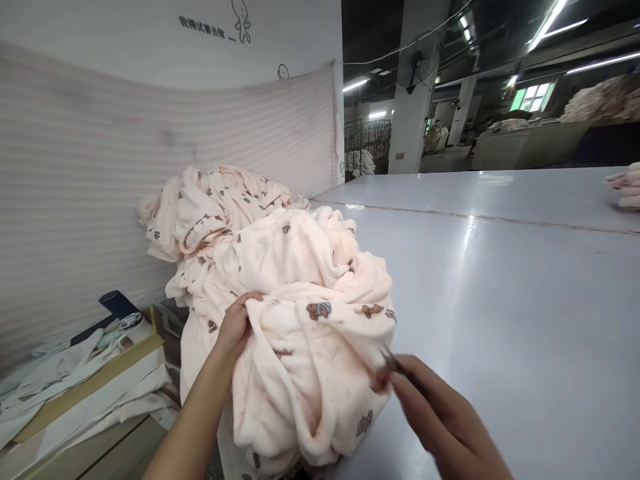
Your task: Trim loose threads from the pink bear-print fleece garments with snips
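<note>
A heap of pale peach fleece fabric (300, 280) printed with small brown bears lies on the left end of a large white table (500, 280). My left hand (235, 327) grips a fold of the fabric at the heap's front left. My right hand (435, 407) is at the heap's lower right edge, fingers closed around a small thin metal tool (393, 363) whose tip touches the cloth. The tool is blurred and I cannot tell exactly what it is.
A striped cloth (150, 167) hangs on the wall behind the heap. Left of the table a low bench (90, 387) carries white cloth, a dark object and a round lid. More folded peach fabric (625, 187) sits at the far right table edge.
</note>
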